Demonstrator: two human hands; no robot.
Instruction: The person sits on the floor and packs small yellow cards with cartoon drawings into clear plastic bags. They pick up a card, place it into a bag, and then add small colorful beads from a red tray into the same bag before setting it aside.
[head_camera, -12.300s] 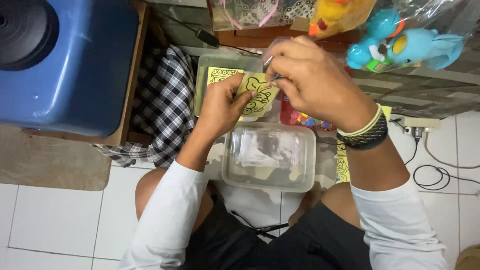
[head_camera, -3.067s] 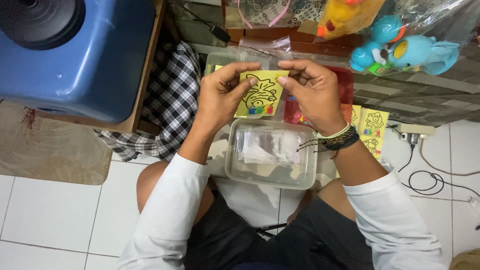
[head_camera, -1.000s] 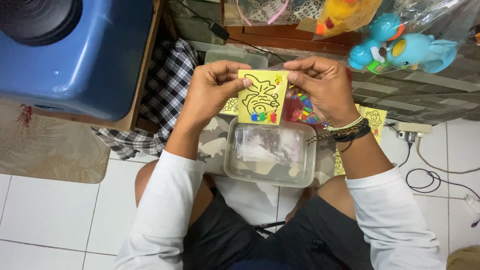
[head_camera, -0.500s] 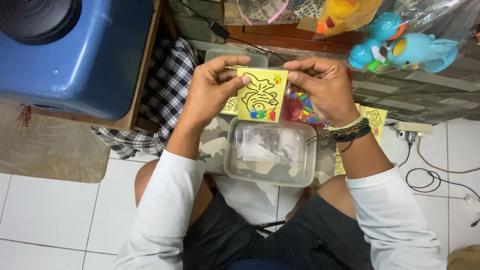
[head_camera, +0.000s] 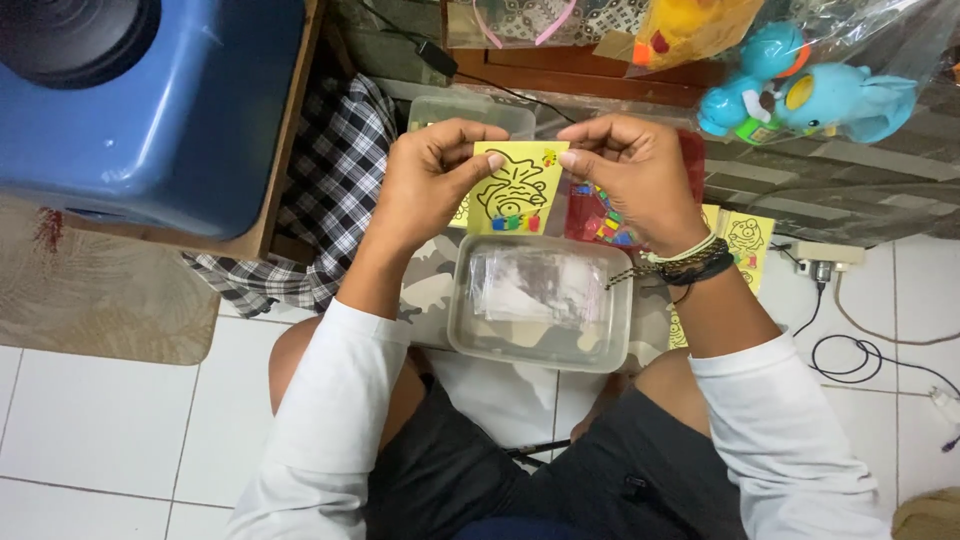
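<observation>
Yellow picture card (head_camera: 515, 188) pinched at its top corners, left hand (head_camera: 428, 180) and right hand (head_camera: 630, 178) fingers clamped on it, above clear plastic container (head_camera: 540, 305) on camouflage cloth (head_camera: 430, 295).

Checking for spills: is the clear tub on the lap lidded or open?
Cannot tell: the clear tub sits level, clear bags visible inside, but a transparent lid would not show.

Matt yellow paper card (head_camera: 515, 188) — clear glossy plastic tub (head_camera: 540, 305) — smooth tiles (head_camera: 120, 420)
</observation>
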